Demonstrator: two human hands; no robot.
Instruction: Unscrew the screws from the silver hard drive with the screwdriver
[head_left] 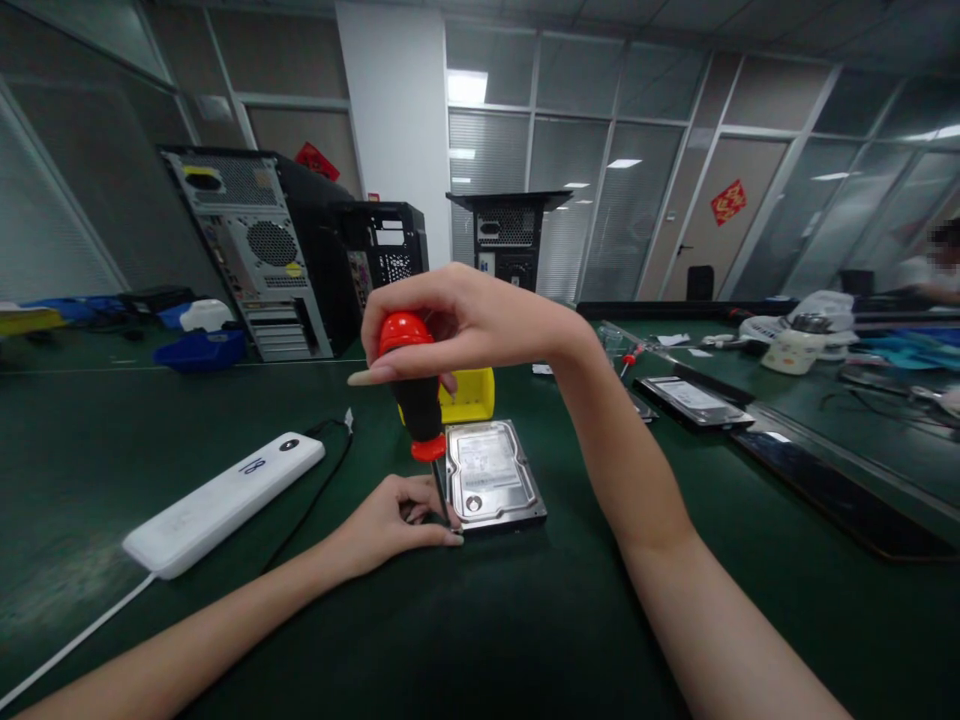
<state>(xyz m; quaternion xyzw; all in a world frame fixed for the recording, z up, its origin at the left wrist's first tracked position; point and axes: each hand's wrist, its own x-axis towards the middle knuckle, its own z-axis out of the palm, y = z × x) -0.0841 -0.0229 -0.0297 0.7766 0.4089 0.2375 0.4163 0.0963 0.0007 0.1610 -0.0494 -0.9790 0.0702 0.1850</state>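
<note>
We grip a rounded plastic screwdriver [424, 408] w/ R fingers [405, 288], long axis steep, tip twd 5:30; L fingers [411, 490] by shiny metal drive [495, 465], can't tell if gripping.

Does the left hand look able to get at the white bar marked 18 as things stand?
Probably yes: the white bar lies left of the left hand, with only a thin black cable seen between them. The hand would first have to leave the near corner of the hard drive.
</note>
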